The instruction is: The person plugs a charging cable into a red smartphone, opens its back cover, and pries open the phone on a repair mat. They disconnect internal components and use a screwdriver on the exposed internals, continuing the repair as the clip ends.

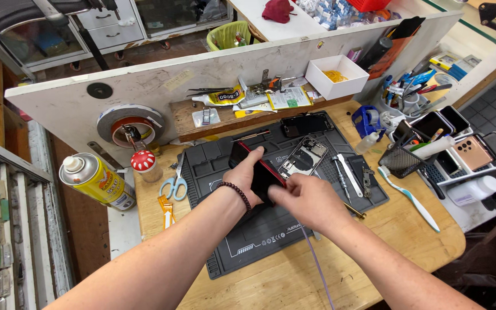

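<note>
My left hand [247,174] grips a red-framed phone with a dark screen [261,172] over a dark grey repair mat [271,229]. My right hand [304,198] rests against the phone's lower right edge, fingers curled on it. A bead bracelet [235,193] circles my left wrist. Just right of the phone lies an opened phone body [303,158] with its insides showing. Another dark phone panel [305,123] lies at the mat's far edge.
Scissors [173,185] and a yellow spray can [96,181] lie to the left. A screwdriver [340,175], a toothbrush [410,197], a mesh basket [402,159] and a tray of phones [466,152] sit to the right. A white box [336,76] and glue tube [219,99] rest on the back ledge.
</note>
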Available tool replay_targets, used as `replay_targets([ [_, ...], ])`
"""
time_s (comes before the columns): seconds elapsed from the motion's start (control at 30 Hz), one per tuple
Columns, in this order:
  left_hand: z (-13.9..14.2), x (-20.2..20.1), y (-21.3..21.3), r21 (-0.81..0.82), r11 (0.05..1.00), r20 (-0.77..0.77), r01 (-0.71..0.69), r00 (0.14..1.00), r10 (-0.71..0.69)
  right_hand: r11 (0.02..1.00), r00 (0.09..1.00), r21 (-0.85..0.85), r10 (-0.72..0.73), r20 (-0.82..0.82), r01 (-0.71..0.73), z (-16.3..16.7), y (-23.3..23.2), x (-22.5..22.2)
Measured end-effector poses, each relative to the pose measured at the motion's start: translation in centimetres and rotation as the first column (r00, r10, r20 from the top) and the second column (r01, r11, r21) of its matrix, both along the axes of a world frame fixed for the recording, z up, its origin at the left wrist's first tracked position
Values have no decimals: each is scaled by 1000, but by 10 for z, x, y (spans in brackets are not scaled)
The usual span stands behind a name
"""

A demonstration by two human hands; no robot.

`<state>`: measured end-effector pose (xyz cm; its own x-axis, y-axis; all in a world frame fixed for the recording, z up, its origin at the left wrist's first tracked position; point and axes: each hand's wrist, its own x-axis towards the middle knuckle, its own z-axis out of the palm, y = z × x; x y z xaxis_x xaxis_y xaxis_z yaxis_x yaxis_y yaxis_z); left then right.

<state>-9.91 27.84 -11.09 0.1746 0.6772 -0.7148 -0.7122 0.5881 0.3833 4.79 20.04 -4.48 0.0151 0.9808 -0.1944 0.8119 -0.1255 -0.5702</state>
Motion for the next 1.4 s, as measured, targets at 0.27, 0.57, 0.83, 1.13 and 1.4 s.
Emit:
replay_targets([
  [0.27, -3, -1, 11, 11, 998, -42, -62, 997, 63, 997, 998, 65, 35, 60, -39, 17, -3, -12],
  [0.57, 9, -23, 15, 54, 944, -254, 326, 919, -303, 964, 915, -260, 145, 377, -46, 11, -14, 6],
  [0.83, 31, -41, -12, -59, 497, -995, 866, -94, 45, 758, 749, -630, 316, 583, 171, -12, -5, 83],
  [1.13, 35, -33, -29, -271, 273, -918, 923, -333, 216, 995, 998, -96, -33, -46, 29, -46, 32, 41],
  [1.4, 30, -65, -50, -191, 305, -923, 933, -277, 267, 1000, 999, 25, 11, -51, -9, -64, 45, 16],
])
